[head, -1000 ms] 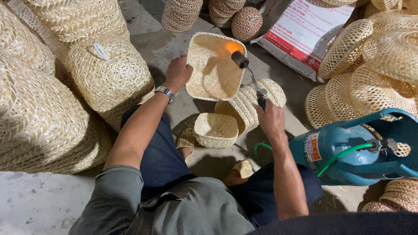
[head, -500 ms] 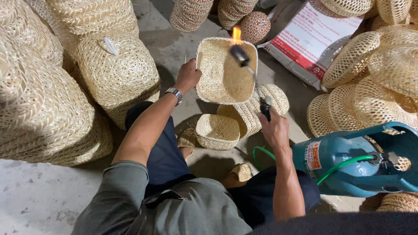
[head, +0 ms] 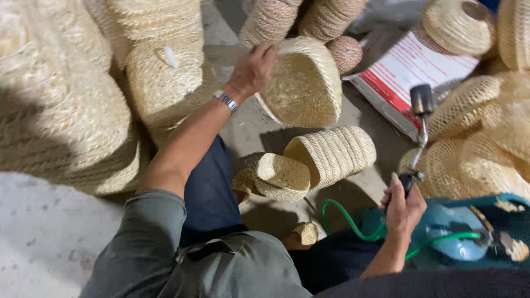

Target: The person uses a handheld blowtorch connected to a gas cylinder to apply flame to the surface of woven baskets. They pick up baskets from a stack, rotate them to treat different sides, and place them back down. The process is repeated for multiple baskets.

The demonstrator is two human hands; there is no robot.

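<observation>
Singeing woven baskets with a torch.
My left hand [head: 251,69] grips the basket [head: 302,83]; my right hand [head: 403,207] clenches the torch [head: 420,118], unlit; next needs relighting.

Held basket [head: 301,83] above nested baskets [head: 309,165]; gas cylinder [head: 469,237] right; torch [head: 420,132] above it.

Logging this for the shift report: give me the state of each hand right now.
Left hand: closed on the rim of the woven basket, held up.
Right hand: closed around the handle of the gas torch.
</observation>
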